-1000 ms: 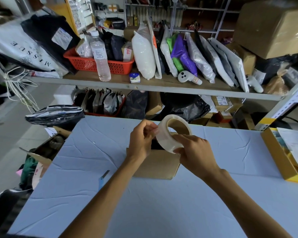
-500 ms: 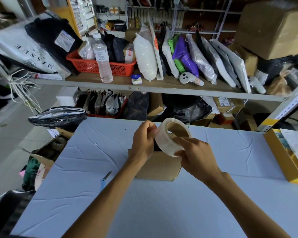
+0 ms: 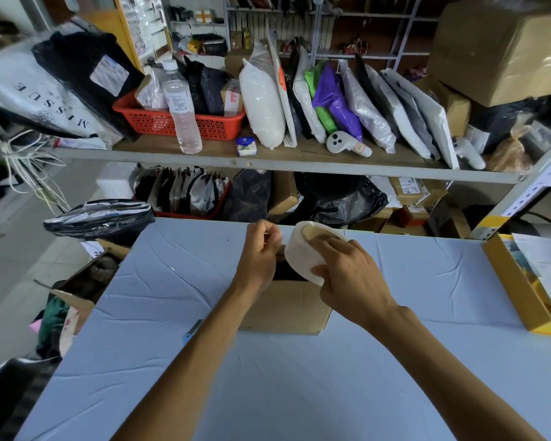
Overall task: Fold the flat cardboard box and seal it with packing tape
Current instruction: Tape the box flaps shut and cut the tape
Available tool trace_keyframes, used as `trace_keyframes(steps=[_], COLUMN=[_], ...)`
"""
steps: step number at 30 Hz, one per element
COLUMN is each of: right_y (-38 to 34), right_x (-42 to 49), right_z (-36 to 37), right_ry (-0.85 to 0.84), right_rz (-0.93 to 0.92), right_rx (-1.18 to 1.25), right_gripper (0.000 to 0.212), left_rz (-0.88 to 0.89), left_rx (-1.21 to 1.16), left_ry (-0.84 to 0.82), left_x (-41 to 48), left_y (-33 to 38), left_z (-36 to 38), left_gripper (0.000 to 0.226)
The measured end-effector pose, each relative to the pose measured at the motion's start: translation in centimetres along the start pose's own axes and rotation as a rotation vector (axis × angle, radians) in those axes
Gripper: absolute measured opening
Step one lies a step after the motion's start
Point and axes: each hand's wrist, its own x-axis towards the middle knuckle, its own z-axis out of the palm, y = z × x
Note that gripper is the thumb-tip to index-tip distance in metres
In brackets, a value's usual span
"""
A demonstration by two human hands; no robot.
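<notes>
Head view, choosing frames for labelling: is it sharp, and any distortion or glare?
Head view: tape roll and box sharp; shelf edge bows from the wide-angle lens; glare on the wrapped carton, top right; soft shadow on the near table.

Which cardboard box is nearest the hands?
The small box on the blue table, right under the left hand and the right hand holding the tape roll; the rest sit on shelves or beside the table.
</notes>
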Motion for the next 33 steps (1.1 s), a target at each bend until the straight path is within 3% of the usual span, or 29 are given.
trace_keyframes(steps=[7, 13, 16, 18, 23, 26, 30, 33], right_y=[0.0, 0.0, 1.4, 2.8, 3.0, 3.1, 3.2, 4.0], right_x=[0.3, 0.4, 1.4, 1.9, 1.7, 1.2, 0.2, 0.0], right_z=[-0.5, -1.1, -1.6, -2.0, -3.0, -2.7, -2.5, -2.9], right_ry=[-0.031, -0.081, -0.166, -0.139, -0.091, -0.103, -0.246, -0.323], right_rz=[-0.009, -0.026, 0.13, 0.21, 0.23, 0.391, 0.562, 0.499], right_rx=[0.001, 0.121, 0.126, 0.121, 0.366, 0.578, 0.888, 1.001], right_gripper=[0.053, 0.044, 0.015, 0.031, 0.029, 0.035, 0.041, 0.032], left_rz=[-0.065, 0.016, 0.094, 0.164, 0.014, -0.034, -0.094, -0.143], left_rx=[-0.202, 0.041, 0.053, 0.093, -0.075, -0.066, -0.086, -0.106], left_ry=[0.009, 0.116, 0.154, 0.103, 0.168, 0.129, 0.125, 0.154], left_x=[0.2, -0.2, -0.8, -1.3, -0.2, -0.1, -0.1, 0.4], left_y=[0.0, 0.9, 1.8, 2.9, 3.9, 4.2, 4.2, 4.3], left_z=[-0.1, -0.6, -1.4, -1.4, -2.3, -2.8, -2.4, -2.8], left_gripper=[0.025, 0.005, 0.008, 0.009, 0.008, 0.007, 0.008, 0.012])
